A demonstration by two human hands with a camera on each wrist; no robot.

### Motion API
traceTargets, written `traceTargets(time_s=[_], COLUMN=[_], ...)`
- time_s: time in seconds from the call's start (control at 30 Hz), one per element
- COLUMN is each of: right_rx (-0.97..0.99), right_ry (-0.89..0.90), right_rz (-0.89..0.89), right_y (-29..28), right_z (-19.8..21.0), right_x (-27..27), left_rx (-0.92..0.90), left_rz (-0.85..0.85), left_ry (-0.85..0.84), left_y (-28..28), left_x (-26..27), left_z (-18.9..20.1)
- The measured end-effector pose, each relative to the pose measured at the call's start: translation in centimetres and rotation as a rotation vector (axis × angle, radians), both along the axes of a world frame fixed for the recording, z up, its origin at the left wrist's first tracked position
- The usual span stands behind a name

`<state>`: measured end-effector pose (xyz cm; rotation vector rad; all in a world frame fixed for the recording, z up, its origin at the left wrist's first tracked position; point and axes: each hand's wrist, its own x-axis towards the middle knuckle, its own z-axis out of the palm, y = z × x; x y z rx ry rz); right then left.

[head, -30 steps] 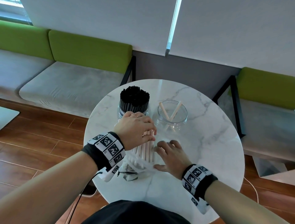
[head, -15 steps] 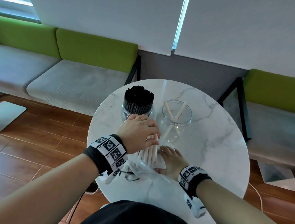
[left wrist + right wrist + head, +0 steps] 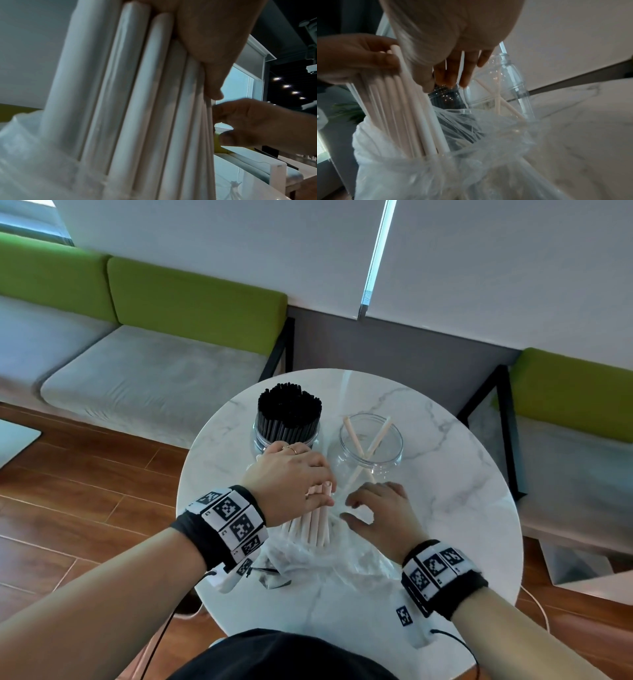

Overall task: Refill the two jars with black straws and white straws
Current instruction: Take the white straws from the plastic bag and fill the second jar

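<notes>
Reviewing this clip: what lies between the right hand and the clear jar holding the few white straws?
In the head view, only bare marble tabletop separates the right hand from the clear jar. The plastic bag lies nearer the person, under the hand.

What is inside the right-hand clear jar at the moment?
The clear jar holds just two white straws, leaning crossed against each other. Through its wall no others show, though the right hand and the plastic bag cover its base.
</notes>
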<state>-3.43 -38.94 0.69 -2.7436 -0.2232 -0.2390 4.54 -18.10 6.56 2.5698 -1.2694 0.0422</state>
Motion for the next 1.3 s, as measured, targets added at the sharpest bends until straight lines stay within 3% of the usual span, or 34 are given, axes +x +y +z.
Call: traceTargets(time_s=[0.03,0.1,0.23,0.3,0.57,0.67,0.77,0.87,0.93,1.0,1.07,1.13,1.2,1.3], right_rx=[0.012,0.008,-0.089,-0.065,-0.137,-0.187,-0.142,0.273,0.59,0.763,0.813,0.79,0.737,0.708], right_ry=[-0.106,-0.053,0.53,0.705,0.835,0.785,0.462,0.204,0.191,0.171,0.165,0.198,0.2,0.2], right_rz=[-0.007,0.01,0.021,-0.011,-0.016,0.001,-0.031,-0.051,0.019,0.086,0.1,0.072,0.068,0.091], right_y=[0.2,0.9,2.1,2.3,1.1,0.8,1.3,3.3,4.9,6.2,6.6,6.7,6.9,7.2], right_z=[0.0,-0.6,-3.9,-5.7,-7.6,-5.8,-3.0,-0.3,0.8,1.8,2.8,3.6,3.6,3.2], right_x=[-0.3,-0.6,-1.5,-1.8,-1.1,-0.4,-0.4,-0.1,0.9,2.1,2.8,3.0,3.0,2.9], left_rx=[-0.004,-0.014,-0.031,-0.047,0.056,-0.024,-0.063,-0.089,-0.091,-0.198,-0.474,-0.731,-0.755,-0.58], left_rz=[-0.004,-0.009,-0.001,0.004,0.063,0.061,0.036,0.012,0.027,0.026,0.095,0.314,0.553,0.694], left_ry=[-0.005,-0.01,-0.022,-0.034,0.033,0.035,-0.022,-0.032,-0.009,0.02,0.129,0.287,0.435,0.819], left_y=[-0.1,-0.3,-0.5,-0.7,1.2,1.5,1.3,0.7,0.3,0.4,1.4,3.3,5.1,6.3], left_x=[0.0,-0.1,-0.1,-0.4,0.2,0.1,0.2,-0.2,-0.3,-0.4,-0.5,-0.2,0.4,0.7], left_z=[0.1,0.1,0.1,0.0,0.3,-0.2,-0.6,-0.6,-0.3,0.2,0.9,0.7,-0.2,-2.0])
